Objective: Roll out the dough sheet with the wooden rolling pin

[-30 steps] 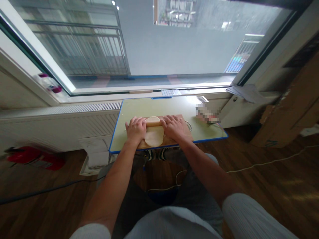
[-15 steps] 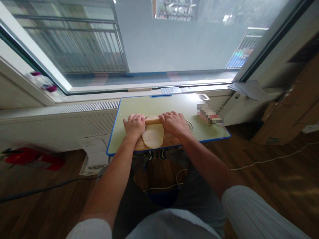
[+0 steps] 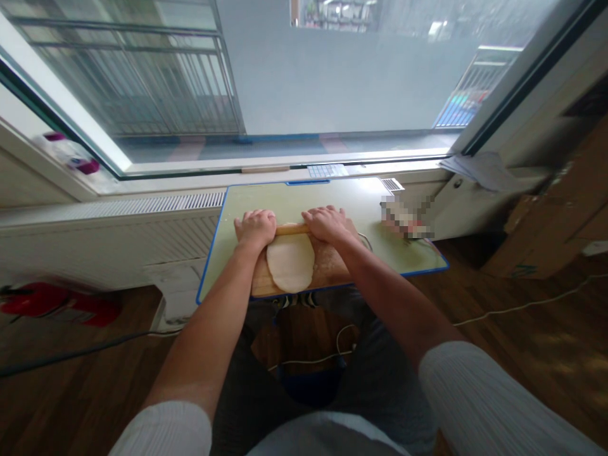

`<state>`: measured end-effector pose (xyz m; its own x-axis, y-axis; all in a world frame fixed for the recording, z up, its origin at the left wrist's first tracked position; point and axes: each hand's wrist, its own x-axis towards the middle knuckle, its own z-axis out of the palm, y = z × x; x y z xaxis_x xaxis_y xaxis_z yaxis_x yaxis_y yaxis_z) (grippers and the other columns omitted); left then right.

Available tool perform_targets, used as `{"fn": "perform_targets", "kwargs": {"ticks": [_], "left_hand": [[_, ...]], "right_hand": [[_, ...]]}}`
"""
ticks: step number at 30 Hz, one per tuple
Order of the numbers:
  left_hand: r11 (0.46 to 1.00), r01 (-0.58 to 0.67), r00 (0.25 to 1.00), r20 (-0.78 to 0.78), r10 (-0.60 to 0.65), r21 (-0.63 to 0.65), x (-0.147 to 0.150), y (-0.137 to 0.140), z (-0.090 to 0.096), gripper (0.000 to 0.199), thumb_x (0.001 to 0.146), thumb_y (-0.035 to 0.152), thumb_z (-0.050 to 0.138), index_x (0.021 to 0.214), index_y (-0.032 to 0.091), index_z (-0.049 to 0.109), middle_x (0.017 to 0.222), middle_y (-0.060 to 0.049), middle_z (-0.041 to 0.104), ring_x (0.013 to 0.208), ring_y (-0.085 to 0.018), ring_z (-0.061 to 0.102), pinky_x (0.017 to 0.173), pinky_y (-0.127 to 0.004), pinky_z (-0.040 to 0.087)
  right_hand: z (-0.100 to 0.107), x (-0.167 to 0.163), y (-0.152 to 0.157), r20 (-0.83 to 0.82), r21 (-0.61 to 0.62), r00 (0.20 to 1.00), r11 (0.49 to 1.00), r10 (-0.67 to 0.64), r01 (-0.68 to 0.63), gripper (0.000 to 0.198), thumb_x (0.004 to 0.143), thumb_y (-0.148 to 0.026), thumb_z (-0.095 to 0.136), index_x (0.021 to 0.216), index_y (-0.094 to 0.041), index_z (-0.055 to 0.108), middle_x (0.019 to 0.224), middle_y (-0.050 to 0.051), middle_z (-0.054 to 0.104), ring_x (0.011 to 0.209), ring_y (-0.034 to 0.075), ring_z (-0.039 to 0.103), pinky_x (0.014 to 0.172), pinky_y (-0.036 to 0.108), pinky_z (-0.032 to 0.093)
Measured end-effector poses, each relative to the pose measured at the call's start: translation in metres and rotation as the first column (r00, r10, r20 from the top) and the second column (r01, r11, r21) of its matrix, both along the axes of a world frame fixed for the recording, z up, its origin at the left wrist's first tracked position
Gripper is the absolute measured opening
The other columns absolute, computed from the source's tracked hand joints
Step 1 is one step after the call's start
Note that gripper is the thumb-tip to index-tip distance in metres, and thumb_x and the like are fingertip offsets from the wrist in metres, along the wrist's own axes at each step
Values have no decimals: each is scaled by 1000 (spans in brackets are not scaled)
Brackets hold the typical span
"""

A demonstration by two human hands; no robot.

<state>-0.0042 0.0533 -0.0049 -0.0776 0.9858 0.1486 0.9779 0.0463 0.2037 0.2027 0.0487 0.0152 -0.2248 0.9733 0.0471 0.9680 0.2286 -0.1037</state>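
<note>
A wooden rolling pin (image 3: 291, 229) lies across the far end of a flat, pale sheet of dough (image 3: 291, 263). My left hand (image 3: 256, 228) is closed over the pin's left end, and my right hand (image 3: 329, 224) over its right end. Beneath the dough is a wooden board (image 3: 332, 267), lightly dusted with flour. Part of a metal handle (image 3: 365, 240) shows just beyond my right wrist. The pin's ends are hidden under my palms.
The board rests on a pale green, blue-edged table (image 3: 351, 196) below the window. A blurred-out object (image 3: 406, 217) sits on its right side. A red fire extinguisher (image 3: 59, 304) is at floor left, a cardboard box (image 3: 555, 221) at right. A bottle (image 3: 71, 152) lies on the sill.
My hands and the rolling pin have moved slightly toward the far edge of the dough. More of the dough shows on the near side of the pin. The view has shifted a little.
</note>
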Motion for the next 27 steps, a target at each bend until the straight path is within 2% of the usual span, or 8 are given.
{"fn": "perform_targets", "kwargs": {"ticks": [8,13,17,23,27], "left_hand": [[1000,12,1000,2,-12,-14,-1,25,5,52,105,34,30,121,29,80,143,-14,74,133,-38,62,114,-65,42],[996,-5,1000,5,5,-85,-1,41,11,51,103,33,34,123,28,82,141,-15,75,132,-40,64,111,-63,48],[987,-8,1000,24,12,-158,-1,46,14,53,101,35,36,127,28,81,141,-16,75,131,-41,67,106,-59,54],[986,6,1000,-18,-9,-168,-1,36,12,56,102,37,32,131,29,80,144,-15,74,132,-41,66,107,-60,53],[986,28,999,-40,-35,-164,-2,28,8,58,104,38,29,135,30,77,150,-12,70,134,-39,63,110,-60,51]], "right_hand": [[-13,0,38,-131,-38,988,996,-86,82,52,111,-54,35,123,-29,80,143,10,74,136,40,61,114,67,43],[-12,-1,52,-168,-77,977,990,-128,117,57,110,-56,35,125,-24,79,143,14,74,132,37,65,114,58,46],[-8,-2,53,-163,-94,974,986,-155,141,58,110,-57,35,125,-23,79,141,15,75,129,35,67,111,52,47],[-9,-1,43,-153,-102,976,985,-153,139,53,109,-53,38,132,-25,77,148,13,71,135,35,62,114,52,46],[-3,-2,30,-26,-110,994,989,-102,99,54,111,-48,30,139,-26,70,151,12,67,137,35,60,111,54,48]]}}
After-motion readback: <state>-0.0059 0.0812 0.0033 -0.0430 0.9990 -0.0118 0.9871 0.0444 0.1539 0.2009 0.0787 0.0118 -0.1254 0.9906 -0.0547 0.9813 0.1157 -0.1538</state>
